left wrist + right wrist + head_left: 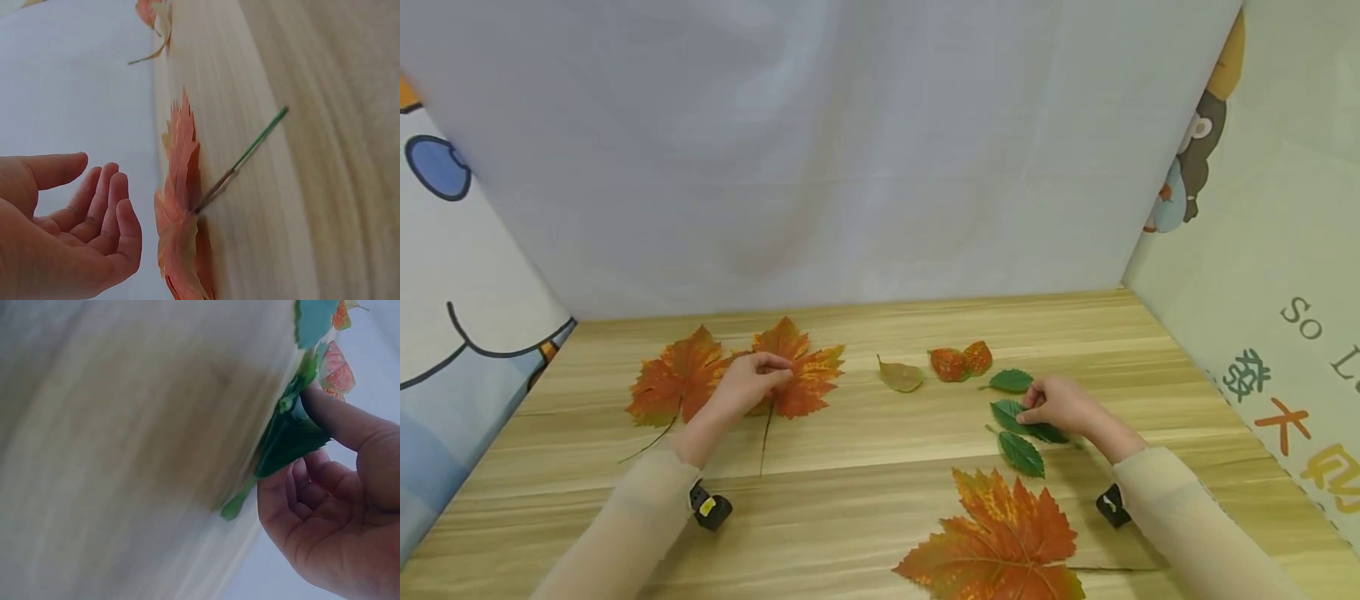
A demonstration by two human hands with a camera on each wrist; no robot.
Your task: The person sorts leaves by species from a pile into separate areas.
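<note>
One green leaf [1006, 414], lengthwise toward the yellowish leaf [900, 377], is pinched by the right hand [1060, 406], the left hand's [748, 383] thumb and fingers apart.

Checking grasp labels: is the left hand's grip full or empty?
Empty. In the left wrist view, nothing lies between the left hand's thumb and fingers; the orange leaf shows beyond the fingertips.
</note>
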